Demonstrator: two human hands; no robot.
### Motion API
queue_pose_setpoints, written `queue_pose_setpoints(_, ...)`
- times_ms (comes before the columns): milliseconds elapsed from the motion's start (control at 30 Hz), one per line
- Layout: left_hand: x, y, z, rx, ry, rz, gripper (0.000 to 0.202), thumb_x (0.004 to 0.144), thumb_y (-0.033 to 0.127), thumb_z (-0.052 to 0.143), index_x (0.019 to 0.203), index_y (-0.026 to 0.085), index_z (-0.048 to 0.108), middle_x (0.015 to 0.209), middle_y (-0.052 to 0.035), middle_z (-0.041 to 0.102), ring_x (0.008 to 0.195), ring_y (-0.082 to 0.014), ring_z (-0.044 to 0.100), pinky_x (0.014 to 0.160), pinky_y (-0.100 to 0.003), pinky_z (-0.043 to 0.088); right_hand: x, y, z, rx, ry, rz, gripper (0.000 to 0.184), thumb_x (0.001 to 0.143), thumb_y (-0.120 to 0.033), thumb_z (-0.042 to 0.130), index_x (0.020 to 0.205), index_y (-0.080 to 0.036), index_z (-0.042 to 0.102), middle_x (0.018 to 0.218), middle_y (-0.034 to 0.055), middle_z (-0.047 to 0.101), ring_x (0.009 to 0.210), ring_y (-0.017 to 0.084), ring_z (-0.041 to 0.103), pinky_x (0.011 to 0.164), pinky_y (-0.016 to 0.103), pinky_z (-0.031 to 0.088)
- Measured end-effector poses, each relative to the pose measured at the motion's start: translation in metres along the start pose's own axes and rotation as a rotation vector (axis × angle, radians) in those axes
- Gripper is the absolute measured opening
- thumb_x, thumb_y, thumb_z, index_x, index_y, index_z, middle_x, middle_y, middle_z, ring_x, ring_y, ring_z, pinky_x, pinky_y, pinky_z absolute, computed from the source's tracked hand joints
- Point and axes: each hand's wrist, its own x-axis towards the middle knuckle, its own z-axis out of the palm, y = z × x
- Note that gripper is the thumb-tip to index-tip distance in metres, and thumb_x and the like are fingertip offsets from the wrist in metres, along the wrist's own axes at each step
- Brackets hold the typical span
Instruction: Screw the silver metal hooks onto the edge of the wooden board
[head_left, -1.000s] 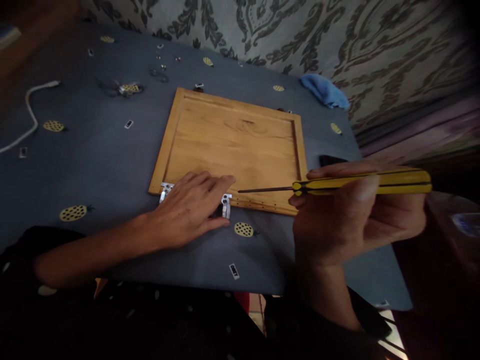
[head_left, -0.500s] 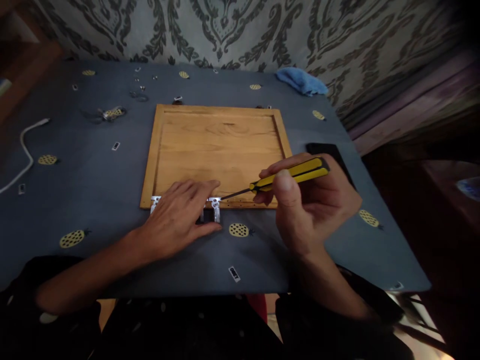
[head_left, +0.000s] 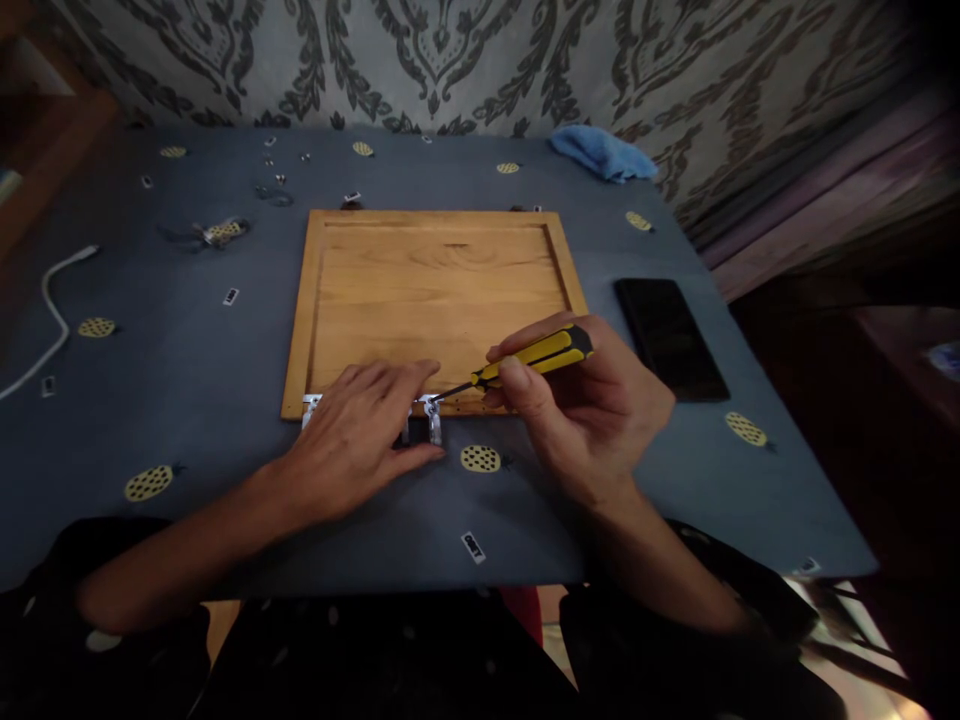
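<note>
A wooden framed panel (head_left: 442, 290) lies flat on the table. Along its near edge sits a shiny metal bracket (head_left: 433, 425) whose parts stick out past the wood; its middle is hidden under my left hand (head_left: 360, 430). That hand presses over the bracket, fingers on the panel side and thumb on the near side. My right hand (head_left: 592, 410) grips a yellow and black screwdriver (head_left: 536, 358) between thumb and fingers. The screwdriver's tip meets the bracket's right end, at what looks like a screw.
A black phone (head_left: 671, 340) lies to the right. Farther back are a blue cloth (head_left: 604, 153), small metal pieces (head_left: 280, 179) and a clear bag-like item (head_left: 210, 233). A white cable (head_left: 56, 310) runs along the left. Patterned wall stands behind the table (head_left: 187, 400).
My right hand has moved left with the screwdriver, bringing its tip onto the bracket's end. More of the phone shows now. My left hand has stayed in place.
</note>
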Motion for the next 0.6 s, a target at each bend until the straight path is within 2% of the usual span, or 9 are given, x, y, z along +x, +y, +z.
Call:
queue_pose_setpoints(267, 0.0005, 0.001, -0.0009, 0.0, 0.006, 0.011, 0.069, 0.082, 0.038, 0.082, 0.134, 0.012, 0.044, 0.11, -0.0101, 0.07, 0.099, -0.0303, 0.066, 0.084, -0.043, 0.05, -0.0004, 0.0028, -0.0018, 0.014, -0.049, -0.087, 0.006, 0.089, -0.02, 0.069, 0.087, -0.024, 0.066, 0.081, -0.0013, 0.067, 0.071, 0.013, 0.062, 0.061, 0.027, 0.051)
queue_pose_setpoints(433, 0.0001, 0.0004, -0.0002, -0.012, 0.002, 0.009, 0.069, 0.082, 0.038, 0.081, 0.135, 0.014, 0.043, 0.113, -0.0102, 0.069, 0.101, -0.0297, 0.065, 0.085, -0.042, 0.05, -0.0008, 0.0016, -0.0044, -0.006, -0.075, -0.072, 0.005, 0.088, -0.02, 0.07, 0.089, -0.024, 0.067, 0.083, -0.0008, 0.069, 0.071, 0.014, 0.065, 0.063, 0.03, 0.054)
queue_pose_setpoints(600, -0.0002, 0.0011, -0.0003, -0.013, -0.011, -0.002, 0.069, 0.083, 0.037, 0.081, 0.135, 0.015, 0.043, 0.112, -0.0095, 0.069, 0.101, -0.0298, 0.065, 0.085, -0.042, 0.049, 0.0004, 0.0036, -0.0033, -0.007, -0.085, -0.132, 0.008, 0.087, -0.021, 0.073, 0.089, -0.025, 0.066, 0.078, -0.002, 0.067, 0.068, 0.014, 0.063, 0.06, 0.03, 0.049)
